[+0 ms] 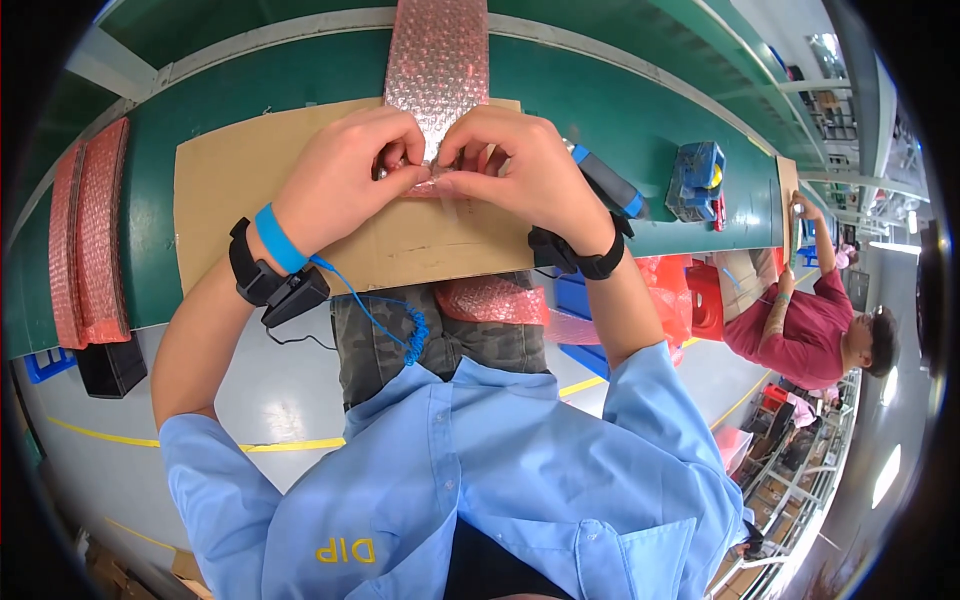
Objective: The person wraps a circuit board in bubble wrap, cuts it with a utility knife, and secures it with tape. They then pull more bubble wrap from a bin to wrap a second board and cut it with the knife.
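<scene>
Left hand [348, 178] and right hand [528, 172] both pinch the bubble wrap [437, 60] at its near end, over cardboard [240, 200]. Wrap extends beyond cardboard's far edge. Bench [155, 190]: pink packs [101, 235] left of cardboard, blue box [690, 195] right.

Short yellow block-capital lettering [345, 551] stands on the light-blue collared cloth shirt [500, 455], left of its buttoned front strip [440, 430]; any print beyond the shirt seems too small to read.

Factory workshop, green workbench [575, 90], yellow floor line [300, 444], co-worker [805, 340]
</scene>
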The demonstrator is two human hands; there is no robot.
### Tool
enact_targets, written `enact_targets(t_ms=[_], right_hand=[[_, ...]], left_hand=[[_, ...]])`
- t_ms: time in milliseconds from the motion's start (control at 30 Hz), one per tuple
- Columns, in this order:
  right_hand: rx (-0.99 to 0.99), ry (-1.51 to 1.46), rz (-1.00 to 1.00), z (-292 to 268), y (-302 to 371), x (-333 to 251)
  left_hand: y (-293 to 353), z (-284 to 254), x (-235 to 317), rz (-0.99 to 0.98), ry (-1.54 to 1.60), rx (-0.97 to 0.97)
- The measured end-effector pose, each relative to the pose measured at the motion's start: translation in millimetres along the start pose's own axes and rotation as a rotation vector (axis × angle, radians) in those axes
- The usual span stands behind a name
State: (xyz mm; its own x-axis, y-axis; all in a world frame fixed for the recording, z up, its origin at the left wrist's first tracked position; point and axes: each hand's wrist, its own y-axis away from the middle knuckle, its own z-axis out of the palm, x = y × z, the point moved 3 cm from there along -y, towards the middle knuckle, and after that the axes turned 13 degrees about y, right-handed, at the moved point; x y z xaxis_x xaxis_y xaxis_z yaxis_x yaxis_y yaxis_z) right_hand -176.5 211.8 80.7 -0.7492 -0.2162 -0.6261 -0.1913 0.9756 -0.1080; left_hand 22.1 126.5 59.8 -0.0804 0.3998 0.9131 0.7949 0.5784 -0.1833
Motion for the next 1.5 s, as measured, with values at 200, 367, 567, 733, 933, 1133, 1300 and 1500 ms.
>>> enact_targets(t_ms=[200,367,567,733,933,1133,1300,1500], right_hand=[[0.07,0.025,0.068,3,-2,-1],[0.07,0.044,0.072,5,-4,1],[0.066,0.141,0.095,5,-7,0],[0.064,0.216,0.1,4,-10,6],[0.018,0.211,0.108,-1,-19,8],[-0.035,0.154,0.193,-5,-29,17],[-0.072,-0.085,0.379,2,-34,29],[0.139,-0.09,0.395,-8,-17,24]], left_hand=[[4,2,-7,-0.012,0.07,0.037],[4,3,-8,-0.014,0.081,0.035],[4,3,-9,-0.001,0.077,0.031],[3,3,-9,0.012,0.074,0.024],[4,3,-11,0.024,0.06,0.027],[5,4,-9,-0.011,0.063,0.029],[2,5,-12,-0.007,0.064,0.022],[3,2,-11,-0.01,0.102,0.044]])
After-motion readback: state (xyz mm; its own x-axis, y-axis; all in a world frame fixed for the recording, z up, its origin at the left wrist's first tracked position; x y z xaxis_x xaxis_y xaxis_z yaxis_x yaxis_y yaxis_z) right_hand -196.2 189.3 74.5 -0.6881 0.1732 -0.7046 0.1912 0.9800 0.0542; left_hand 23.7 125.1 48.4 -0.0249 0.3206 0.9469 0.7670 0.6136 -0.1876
